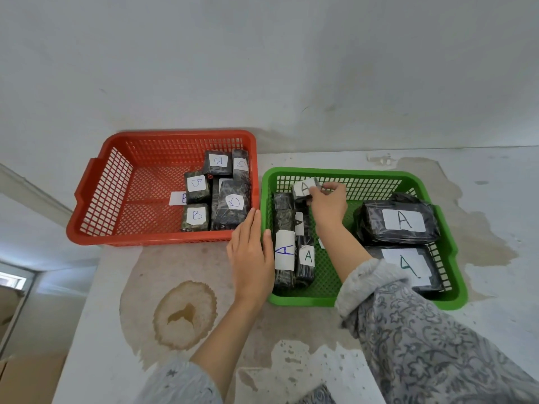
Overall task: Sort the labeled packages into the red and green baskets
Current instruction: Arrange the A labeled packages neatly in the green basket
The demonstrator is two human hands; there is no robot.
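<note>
- Our right hand (326,204) pinches a small package marked A (303,190) with its fingertips, at 11 o'clock inside the green basket (335,172).
- Our left hand (250,252) lies open and flat, holding nothing, against the left rim of this basket.
- At 9 o'clock the red basket (116,182) has the B packages (217,192).
- The pinch is light; we think the package may tip onto its neighbours and hide its label.

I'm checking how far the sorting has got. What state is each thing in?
Red basket: holds B packages.
Green basket: holds A packages.
Small A package: gripped, over the green basket.
Right hand: shut on the small A package.
Left hand: open, flat against the green basket's side.
</note>
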